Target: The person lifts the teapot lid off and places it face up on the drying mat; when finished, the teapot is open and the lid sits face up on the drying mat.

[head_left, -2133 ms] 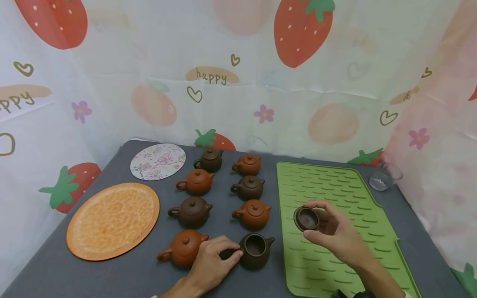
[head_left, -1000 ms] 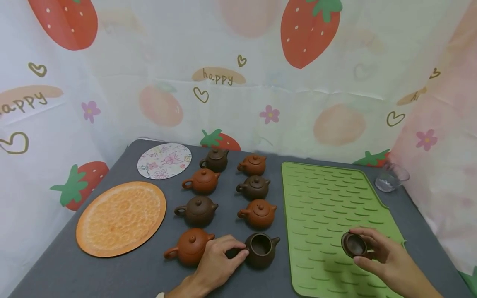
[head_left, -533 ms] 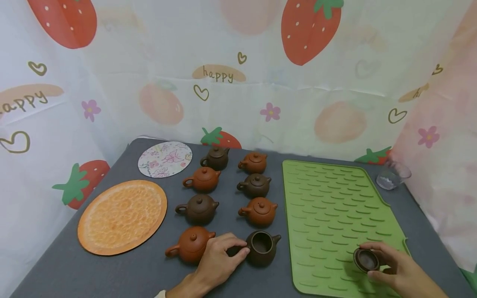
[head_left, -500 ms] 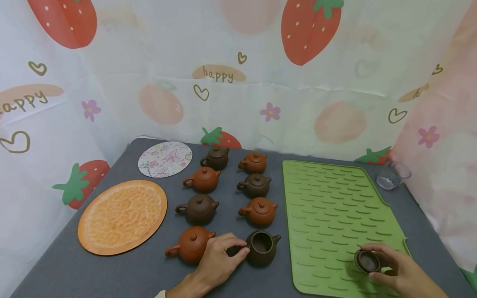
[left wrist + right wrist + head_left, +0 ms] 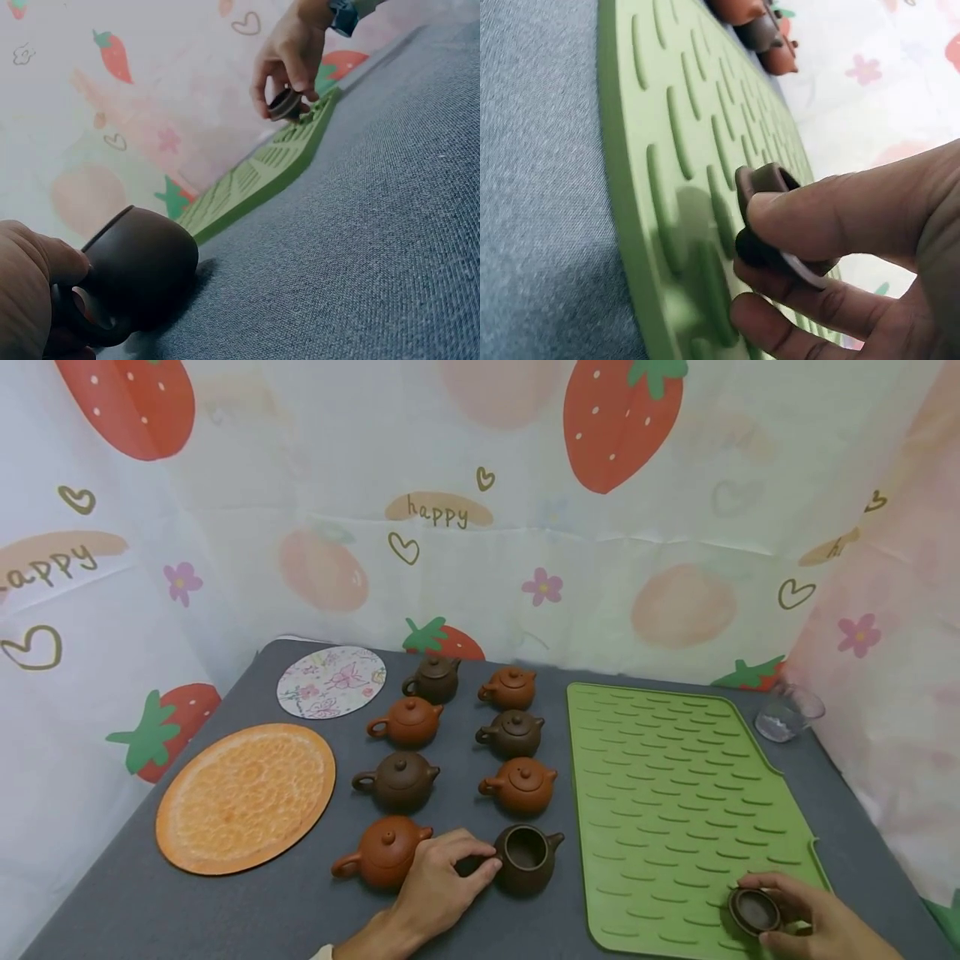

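A dark brown teapot (image 5: 525, 870) without its lid stands upright on the grey cloth, its round mouth facing up. My left hand (image 5: 442, 878) pinches its handle between thumb and fingers; the left wrist view shows the handle loop (image 5: 97, 330) under the thumb. Over the near right part of the green ridged mat (image 5: 645, 860), my right hand (image 5: 813, 917) holds the teapot lid (image 5: 753, 912) by its edges, hollow side up. In the right wrist view the lid's knob (image 5: 751, 247) points down, close over the mat's ridges.
Several lidded teapots in orange-brown and dark brown stand in two columns, the nearest orange-brown teapot (image 5: 386, 853) beside my left hand. A round orange mat (image 5: 247, 797) and a floral disc (image 5: 332, 682) lie at left. A clear glass pitcher (image 5: 783, 714) stands at the back right.
My right hand has carried the lid rightward and toward me, lowering it over the near right of the green mat. The left hand stays on the teapot's handle.
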The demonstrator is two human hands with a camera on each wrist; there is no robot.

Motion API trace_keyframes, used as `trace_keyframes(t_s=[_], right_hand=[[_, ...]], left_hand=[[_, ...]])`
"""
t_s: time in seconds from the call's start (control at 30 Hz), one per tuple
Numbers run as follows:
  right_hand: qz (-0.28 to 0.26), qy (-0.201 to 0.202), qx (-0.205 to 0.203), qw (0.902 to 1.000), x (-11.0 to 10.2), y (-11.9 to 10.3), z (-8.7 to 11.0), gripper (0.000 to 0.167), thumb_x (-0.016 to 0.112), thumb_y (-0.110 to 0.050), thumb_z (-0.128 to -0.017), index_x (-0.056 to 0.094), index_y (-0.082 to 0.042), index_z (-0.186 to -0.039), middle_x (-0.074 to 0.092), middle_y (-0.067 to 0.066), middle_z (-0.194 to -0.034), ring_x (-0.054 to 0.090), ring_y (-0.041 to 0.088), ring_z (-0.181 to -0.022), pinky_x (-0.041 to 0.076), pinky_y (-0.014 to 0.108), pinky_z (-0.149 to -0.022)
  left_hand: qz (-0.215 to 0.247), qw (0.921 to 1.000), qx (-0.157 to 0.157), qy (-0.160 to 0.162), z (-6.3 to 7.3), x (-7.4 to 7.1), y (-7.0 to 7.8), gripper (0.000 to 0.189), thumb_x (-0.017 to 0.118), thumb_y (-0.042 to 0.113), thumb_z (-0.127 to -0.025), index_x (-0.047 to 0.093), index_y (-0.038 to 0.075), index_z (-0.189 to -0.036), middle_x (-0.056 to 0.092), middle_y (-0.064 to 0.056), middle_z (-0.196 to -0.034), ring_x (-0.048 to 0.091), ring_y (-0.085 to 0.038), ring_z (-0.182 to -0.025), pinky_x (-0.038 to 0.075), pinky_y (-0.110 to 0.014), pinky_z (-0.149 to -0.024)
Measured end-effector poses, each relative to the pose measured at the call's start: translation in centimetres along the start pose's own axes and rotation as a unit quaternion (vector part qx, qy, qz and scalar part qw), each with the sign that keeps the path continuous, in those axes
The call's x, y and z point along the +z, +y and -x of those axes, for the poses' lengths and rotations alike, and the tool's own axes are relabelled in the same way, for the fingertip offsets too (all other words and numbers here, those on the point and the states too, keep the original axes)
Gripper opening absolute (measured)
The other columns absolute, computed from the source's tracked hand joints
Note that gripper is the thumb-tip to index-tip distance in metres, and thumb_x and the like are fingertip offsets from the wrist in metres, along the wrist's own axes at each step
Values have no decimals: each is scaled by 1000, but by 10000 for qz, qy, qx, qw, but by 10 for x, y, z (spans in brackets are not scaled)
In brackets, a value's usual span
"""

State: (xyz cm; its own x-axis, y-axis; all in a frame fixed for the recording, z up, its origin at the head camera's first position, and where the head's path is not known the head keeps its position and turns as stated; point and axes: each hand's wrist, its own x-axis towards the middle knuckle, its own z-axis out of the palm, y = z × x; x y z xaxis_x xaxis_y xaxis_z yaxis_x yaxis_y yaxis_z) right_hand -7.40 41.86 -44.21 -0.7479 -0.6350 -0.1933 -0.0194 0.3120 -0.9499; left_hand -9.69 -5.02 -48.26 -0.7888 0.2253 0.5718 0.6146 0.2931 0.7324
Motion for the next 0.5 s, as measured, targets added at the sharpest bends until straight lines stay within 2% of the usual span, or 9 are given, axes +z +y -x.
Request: trace_keyframes(t_s=[0.03,0.13,0.27,0.5], right_hand=[[-12,-33,42,10000,0,0,1,60,51,6,-97,49,-42,-132,58,-19,-117,61,8,-99,53,36,-74],[53,-14,218,9997,-1,1,3,63,51,6,-97,49,-49,-127,59,-6,-116,62,9,-95,53,36,-71],[258,88,371,9989,-2,1,5,65,53,7,-95,49,-51,-124,55,9,-115,62,9,-91,53,37,-68],[443,254,504,9974,-4,4,9,66,52,6,-95,49,-55,-121,54,8,-111,60,11,-86,52,36,-65]], left_hand=[[3,10000,-6,-6,0,0,0,13,80,6,-80,74,16,-87,63,12,-80,60,-4,-70,51,-27,-63],[-3,10000,-14,-11,0,0,0,13,80,6,-80,74,15,-87,63,12,-80,59,-4,-70,51,-27,-62],[12,10000,-36,-42,1,0,1,14,80,6,-80,74,15,-87,63,12,-80,60,-4,-71,52,-27,-63],[-32,10000,9,-4,1,0,1,13,80,7,-80,74,16,-88,63,12,-80,60,-4,-71,50,-22,-64]])
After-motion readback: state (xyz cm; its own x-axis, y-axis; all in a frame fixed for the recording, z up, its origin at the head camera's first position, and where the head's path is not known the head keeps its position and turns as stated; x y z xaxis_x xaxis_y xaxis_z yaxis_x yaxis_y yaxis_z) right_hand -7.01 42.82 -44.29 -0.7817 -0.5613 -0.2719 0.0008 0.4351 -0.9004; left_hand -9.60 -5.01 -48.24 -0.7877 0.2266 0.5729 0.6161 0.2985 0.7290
